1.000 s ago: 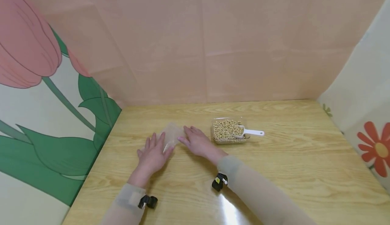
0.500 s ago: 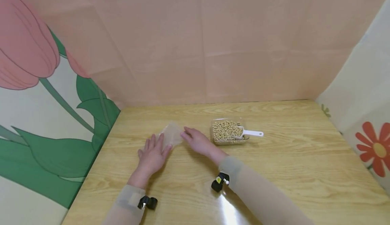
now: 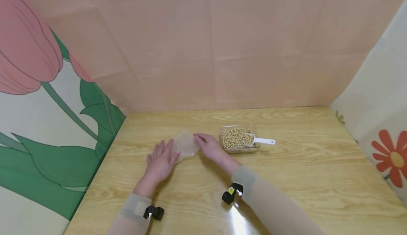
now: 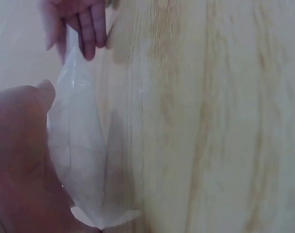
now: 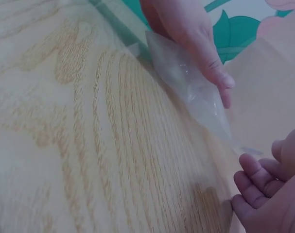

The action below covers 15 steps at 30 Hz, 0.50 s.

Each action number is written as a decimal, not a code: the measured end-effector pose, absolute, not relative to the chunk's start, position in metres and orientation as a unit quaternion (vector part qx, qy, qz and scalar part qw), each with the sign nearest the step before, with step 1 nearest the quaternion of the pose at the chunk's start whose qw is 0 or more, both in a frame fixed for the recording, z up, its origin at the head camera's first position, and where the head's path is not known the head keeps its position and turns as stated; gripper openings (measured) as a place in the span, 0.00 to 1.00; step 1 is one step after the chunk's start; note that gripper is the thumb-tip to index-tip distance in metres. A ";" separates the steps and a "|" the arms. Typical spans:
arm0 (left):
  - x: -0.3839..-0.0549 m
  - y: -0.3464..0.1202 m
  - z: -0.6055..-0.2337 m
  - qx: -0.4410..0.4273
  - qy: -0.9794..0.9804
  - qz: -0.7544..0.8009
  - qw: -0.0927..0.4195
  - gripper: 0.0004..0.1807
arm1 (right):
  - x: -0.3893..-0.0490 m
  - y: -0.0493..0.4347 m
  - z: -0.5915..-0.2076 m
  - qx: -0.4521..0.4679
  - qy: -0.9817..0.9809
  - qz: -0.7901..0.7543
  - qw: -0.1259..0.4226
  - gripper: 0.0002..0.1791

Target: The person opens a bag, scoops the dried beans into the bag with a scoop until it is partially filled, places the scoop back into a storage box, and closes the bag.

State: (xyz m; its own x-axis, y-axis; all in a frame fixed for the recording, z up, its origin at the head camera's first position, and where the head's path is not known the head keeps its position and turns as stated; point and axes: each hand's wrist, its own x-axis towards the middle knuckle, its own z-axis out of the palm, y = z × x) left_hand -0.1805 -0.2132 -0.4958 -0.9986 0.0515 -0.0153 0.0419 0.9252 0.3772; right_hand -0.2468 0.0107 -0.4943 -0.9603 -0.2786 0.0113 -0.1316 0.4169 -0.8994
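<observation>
Plastic, whitish and translucent, forms the bag (image 3: 186, 145) that, in the head view, lies between a person's bare left grip (image 3: 160, 162) and right grip (image 3: 211, 148). The left grip rests on the bag's left side, fingers straight and slightly spread; the right grip pinches its right corner. Just to the right of the right grip sits a clear container (image 3: 241, 151) of round, pale beans (image 3: 233, 137), with a white scoop (image 3: 265, 141) among them, its handle pointing away from the grip. Beneath both grips is a wood-grain surface (image 3: 286, 185); beyond them rises a creased pinkish backdrop (image 3: 159, 51). In the left wrist view, the bag runs from beside the left grip to the right grip's fingers, narrowing toward them. In the right wrist view, the left grip's thumb is over the bag, whose thin tip reaches toward the right grip's curled fingers; exact contact is hard to make out there.
</observation>
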 end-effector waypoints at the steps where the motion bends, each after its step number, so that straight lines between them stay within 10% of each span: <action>1: -0.181 -0.213 -0.496 0.027 0.981 0.194 0.011 0.40 | -0.247 0.011 -0.494 -0.122 0.838 -0.528 0.066 0.22; 15: -0.185 -0.212 -0.498 0.065 0.976 0.210 -0.006 0.39 | -0.236 0.017 -0.492 -0.113 0.847 -0.512 0.085 0.22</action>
State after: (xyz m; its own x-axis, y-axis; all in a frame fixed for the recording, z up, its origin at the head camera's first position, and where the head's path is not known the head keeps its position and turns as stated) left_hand -0.1848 -0.2116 -0.4980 -0.9914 0.1246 0.0401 0.1300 0.9033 0.4088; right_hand -0.2359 0.0171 -0.4923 -0.9599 -0.2791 -0.0281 -0.1047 0.4496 -0.8871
